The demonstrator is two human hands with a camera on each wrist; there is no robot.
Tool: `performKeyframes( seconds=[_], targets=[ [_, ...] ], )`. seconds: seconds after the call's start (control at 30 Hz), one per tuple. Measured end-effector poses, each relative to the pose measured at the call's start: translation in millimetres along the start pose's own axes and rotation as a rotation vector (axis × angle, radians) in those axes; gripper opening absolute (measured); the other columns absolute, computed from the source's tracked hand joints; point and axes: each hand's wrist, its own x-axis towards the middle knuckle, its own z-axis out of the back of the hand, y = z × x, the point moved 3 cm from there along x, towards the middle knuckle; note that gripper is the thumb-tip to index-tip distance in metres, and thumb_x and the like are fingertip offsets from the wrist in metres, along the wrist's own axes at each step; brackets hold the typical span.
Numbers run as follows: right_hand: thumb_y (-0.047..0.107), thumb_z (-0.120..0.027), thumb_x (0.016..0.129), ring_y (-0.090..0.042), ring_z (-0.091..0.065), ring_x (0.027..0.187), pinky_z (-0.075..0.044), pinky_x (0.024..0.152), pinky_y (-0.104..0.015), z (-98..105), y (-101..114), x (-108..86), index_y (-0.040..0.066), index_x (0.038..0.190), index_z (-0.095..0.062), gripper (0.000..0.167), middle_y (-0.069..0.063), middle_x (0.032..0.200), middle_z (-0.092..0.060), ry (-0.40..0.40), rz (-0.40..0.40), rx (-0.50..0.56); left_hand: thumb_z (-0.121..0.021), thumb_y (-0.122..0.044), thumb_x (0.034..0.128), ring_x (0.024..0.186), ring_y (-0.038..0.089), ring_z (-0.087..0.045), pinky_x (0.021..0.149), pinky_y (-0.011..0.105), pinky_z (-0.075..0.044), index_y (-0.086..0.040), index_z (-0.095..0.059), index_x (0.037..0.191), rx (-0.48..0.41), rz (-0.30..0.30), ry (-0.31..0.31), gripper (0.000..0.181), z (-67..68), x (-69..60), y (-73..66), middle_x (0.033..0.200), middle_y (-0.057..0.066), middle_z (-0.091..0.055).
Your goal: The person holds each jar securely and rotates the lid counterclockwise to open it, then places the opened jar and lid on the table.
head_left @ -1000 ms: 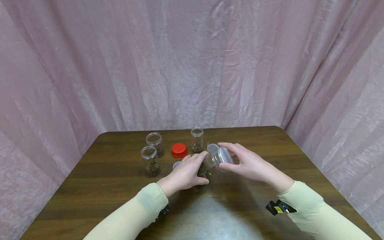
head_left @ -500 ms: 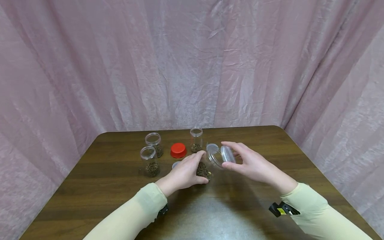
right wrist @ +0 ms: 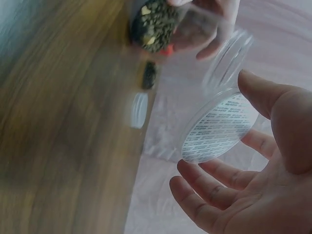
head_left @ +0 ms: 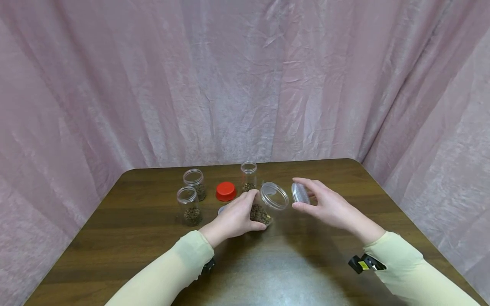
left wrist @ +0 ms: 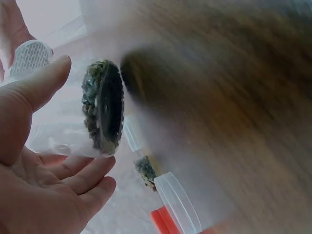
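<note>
My left hand (head_left: pixel 235 217) grips a clear jar (head_left: pixel 276 207) just above the table, its uncovered mouth tilted up to the right. Brown crumbly dried bits lie at the jar's bottom, with a few yellowish pieces among them. To the right, my right hand (head_left: pixel 327 205) pinches a clear screw lid (head_left: pixel 300 193) by its edge between thumb and fingers. A printed liner (right wrist: pixel 222 129) shows in this lid in the right wrist view. Lid and jar mouth are apart, with a small gap between them. My left hand's fingertips are partly hidden behind the jar in the head view.
Two uncovered jars with similar bits, a nearer jar (head_left: pixel 190 208) and a farther jar (head_left: pixel 195 182), stand at left. Another jar (head_left: pixel 249 172) stands behind my left hand. Beside it sits a red cap (head_left: pixel 226 191). A translucent lid (head_left: pixel 222 209) is half hidden by my left hand.
My right hand has moved right with the lid, widening the gap to the jar's mouth. My left hand keeps its grip on the jar, nearly in place.
</note>
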Motion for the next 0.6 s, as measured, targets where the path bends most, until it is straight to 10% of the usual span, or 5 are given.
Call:
performKeyframes(
  seconds=[0.6],
  targets=[
    [0.043, -0.087, 0.095, -0.038, -0.073, 0.107, -0.058, 0.087, -0.063, -24.7, -24.6, 23.0, 0.014, 0.156, -0.061, 0.073, -0.022, 0.136, -0.066, 0.073, 0.021, -0.254, -0.100, -0.042, 0.0829, 0.110, 0.030, -0.075, 0.094, 0.051, -0.059, -0.006, -0.052, 0.140, 0.007, 0.112, 0.046, 0.082, 5.0, 1.2, 25.0, 0.122, 0.011, -0.075]
  ],
)
